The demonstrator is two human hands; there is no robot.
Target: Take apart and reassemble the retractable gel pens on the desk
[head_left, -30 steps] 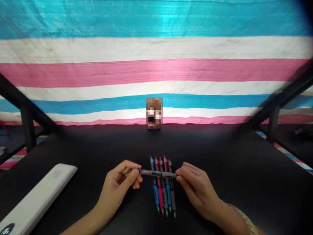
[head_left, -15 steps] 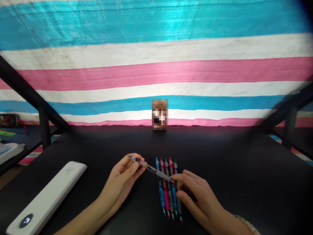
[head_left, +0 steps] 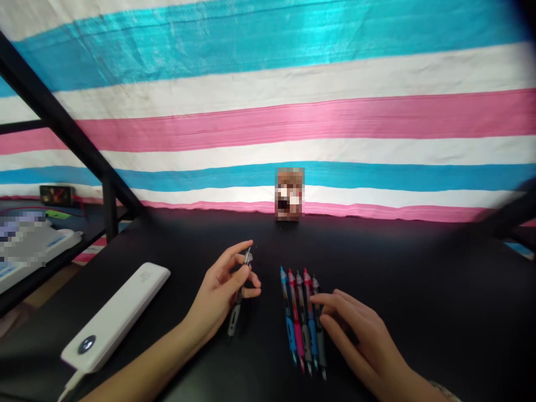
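Observation:
My left hand (head_left: 221, 287) pinches a grey and clear pen (head_left: 238, 296) between thumb and fingers, holding it almost lengthwise, tip toward me, just left of the pen row. Several pens (head_left: 304, 318) in blue, pink, grey and black lie side by side on the black table (head_left: 419, 290). My right hand (head_left: 355, 335) rests palm down at the right edge of that row, fingers loosely stretched and touching the rightmost pens, holding nothing.
A white power bank (head_left: 117, 315) with a cable lies at the left of the table. A small blurred box (head_left: 290, 192) stands at the far edge against a striped cloth. Black metal frame bars (head_left: 71, 128) rise at the left; another shelf with items sits beyond.
My right hand let go of the grey pen and dropped beside the pen row. My left hand carried the pen leftward and turned it from crosswise to lengthwise. The view shifted left.

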